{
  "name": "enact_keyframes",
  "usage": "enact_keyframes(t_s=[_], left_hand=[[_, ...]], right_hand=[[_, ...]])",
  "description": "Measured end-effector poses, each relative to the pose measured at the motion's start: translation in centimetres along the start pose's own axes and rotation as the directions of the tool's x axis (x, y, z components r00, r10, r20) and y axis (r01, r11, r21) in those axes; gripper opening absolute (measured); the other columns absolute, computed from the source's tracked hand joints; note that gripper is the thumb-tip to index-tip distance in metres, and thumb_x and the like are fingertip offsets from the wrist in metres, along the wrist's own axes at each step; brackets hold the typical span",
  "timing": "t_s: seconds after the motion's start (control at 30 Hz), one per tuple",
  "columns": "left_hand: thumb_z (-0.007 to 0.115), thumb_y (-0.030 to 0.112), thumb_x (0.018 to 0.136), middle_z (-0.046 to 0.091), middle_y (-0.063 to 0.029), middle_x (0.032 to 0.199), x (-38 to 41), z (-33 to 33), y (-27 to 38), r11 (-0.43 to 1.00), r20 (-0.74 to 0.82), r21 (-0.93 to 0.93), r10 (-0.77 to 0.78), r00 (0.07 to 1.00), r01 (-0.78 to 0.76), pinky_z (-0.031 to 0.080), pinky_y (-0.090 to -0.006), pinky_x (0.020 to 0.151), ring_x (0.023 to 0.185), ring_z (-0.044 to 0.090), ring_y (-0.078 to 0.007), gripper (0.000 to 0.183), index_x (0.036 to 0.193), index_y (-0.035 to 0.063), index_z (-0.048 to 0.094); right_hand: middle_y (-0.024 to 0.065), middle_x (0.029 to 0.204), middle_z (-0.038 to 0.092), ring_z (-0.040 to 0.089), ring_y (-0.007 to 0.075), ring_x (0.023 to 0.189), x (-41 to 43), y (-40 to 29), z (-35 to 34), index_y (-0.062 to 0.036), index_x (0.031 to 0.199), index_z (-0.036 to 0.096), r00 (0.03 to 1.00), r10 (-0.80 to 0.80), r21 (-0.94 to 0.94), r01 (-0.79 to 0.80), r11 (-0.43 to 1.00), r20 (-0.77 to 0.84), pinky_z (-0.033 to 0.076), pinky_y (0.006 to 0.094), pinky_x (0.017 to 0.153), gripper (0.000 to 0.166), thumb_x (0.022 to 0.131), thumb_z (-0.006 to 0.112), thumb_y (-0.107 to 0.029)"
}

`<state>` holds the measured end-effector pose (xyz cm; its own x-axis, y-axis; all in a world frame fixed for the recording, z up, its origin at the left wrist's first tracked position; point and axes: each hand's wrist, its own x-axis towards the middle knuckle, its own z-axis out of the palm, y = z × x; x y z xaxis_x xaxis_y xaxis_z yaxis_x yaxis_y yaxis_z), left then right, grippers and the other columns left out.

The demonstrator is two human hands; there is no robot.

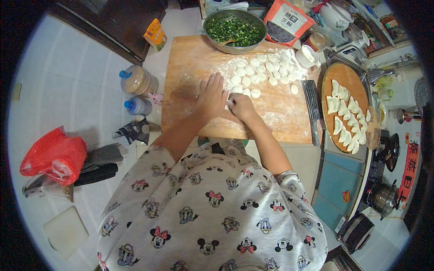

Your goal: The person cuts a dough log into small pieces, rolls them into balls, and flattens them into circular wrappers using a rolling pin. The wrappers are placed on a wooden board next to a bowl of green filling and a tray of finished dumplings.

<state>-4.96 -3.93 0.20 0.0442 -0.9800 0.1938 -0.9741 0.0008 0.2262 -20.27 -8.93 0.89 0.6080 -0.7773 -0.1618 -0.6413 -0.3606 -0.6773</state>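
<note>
My left hand (212, 96) lies flat, palm down, low over the floured wooden board (190, 67), fingers stretched out; what lies under the palm is hidden. Close to its right, my right hand (242, 106) is curled, knuckles up. A pale bit, perhaps dough, shows between the two hands, and whether the right fingers grip it is not clear. Just beyond them lie several small round dough pieces (255, 93) in loose rows, dusted with flour. A steel bowl (235, 50) of chopped green filling (230, 30) with a wooden spoon (228, 42) stands at the board's far edge.
A cleaver (310, 101) lies along the board's right edge, near a white cup of flour (306, 57). Farther right, a round wooden board (327, 125) bears folded dumplings (339, 106). A red-and-white bag (286, 22) stands behind; large plastic bottles (140, 81) are at the left.
</note>
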Motion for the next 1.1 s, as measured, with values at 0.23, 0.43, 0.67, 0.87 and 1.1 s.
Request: enact_keyframes(t_s=[0.23, 0.43, 0.67, 0.87, 1.1], left_hand=[[0.052, 0.03, 0.096, 0.038, -0.0237, 0.15, -6.9, -1.4, 0.3, 0.997, 0.054, -0.058, 0.054, 0.997, -0.051, 0.028, -0.0533, 0.114, 0.139, 0.036, -0.0379, 0.058, 0.141, -0.0064, 0.041], [0.047, 0.033, 0.1, 0.037, -0.0178, 0.153, -0.3, -1.0, 1.0, 0.999, 0.019, 0.034, 0.027, 0.999, -0.028, 0.027, -0.0554, 0.114, 0.142, 0.034, -0.0332, 0.056, 0.143, -0.0028, 0.042], [0.05, 0.034, 0.097, 0.038, -0.0198, 0.152, -3.2, -0.3, 0.3, 1.0, 0.077, -0.023, 0.005, 0.997, -0.003, 0.026, -0.055, 0.115, 0.142, 0.034, -0.0333, 0.059, 0.142, -0.0034, 0.043], [0.052, 0.033, 0.096, 0.04, -0.0203, 0.15, -6.9, -1.5, 0.8, 0.999, 0.063, -0.032, 0.022, 0.998, -0.02, 0.027, -0.0494, 0.116, 0.14, 0.037, -0.034, 0.058, 0.141, -0.0033, 0.044], [0.052, 0.034, 0.097, 0.04, -0.02, 0.15, 1.1, 0.5, 0.8, 0.996, -0.081, 0.065, 0.062, 0.995, -0.057, 0.025, -0.0563, 0.115, 0.141, 0.036, -0.0344, 0.057, 0.14, -0.0024, 0.045]], right_hand=[[0.0219, 0.087, 0.067, 0.066, 0.0376, 0.082, -1.4, 2.0, -0.6, -0.0003, 0.096, 0.066, 0.995, 0.029, 0.026, -0.032, 0.999, 0.098, 0.052, 0.0436, 0.073, 0.025, 0.083, 0.07, -0.021], [0.0252, 0.09, 0.068, 0.066, 0.0414, 0.086, -0.7, 0.4, -0.4, 0.0002, 0.094, 0.067, 0.998, -0.054, -0.089, 0.057, 0.994, 0.034, 0.052, 0.0463, 0.076, 0.021, 0.085, 0.066, -0.018], [0.0246, 0.088, 0.067, 0.065, 0.0426, 0.088, -0.5, 1.1, -0.4, -0.0012, 0.089, 0.067, 0.999, 0.027, 0.107, -0.025, 0.994, -0.02, 0.05, 0.0497, 0.08, 0.017, 0.082, 0.064, -0.017], [0.0236, 0.09, 0.068, 0.066, 0.041, 0.086, -2.1, 2.1, -0.3, -0.0002, 0.093, 0.066, 0.999, 0.029, 0.043, -0.03, 0.999, 0.023, 0.051, 0.0462, 0.077, 0.019, 0.085, 0.065, -0.018], [0.0248, 0.091, 0.068, 0.065, 0.0425, 0.087, -0.4, 1.1, -0.6, 0.0007, 0.093, 0.067, 1.0, -0.02, -0.11, 0.02, 0.994, -0.002, 0.052, 0.047, 0.077, 0.021, 0.085, 0.066, -0.019]])
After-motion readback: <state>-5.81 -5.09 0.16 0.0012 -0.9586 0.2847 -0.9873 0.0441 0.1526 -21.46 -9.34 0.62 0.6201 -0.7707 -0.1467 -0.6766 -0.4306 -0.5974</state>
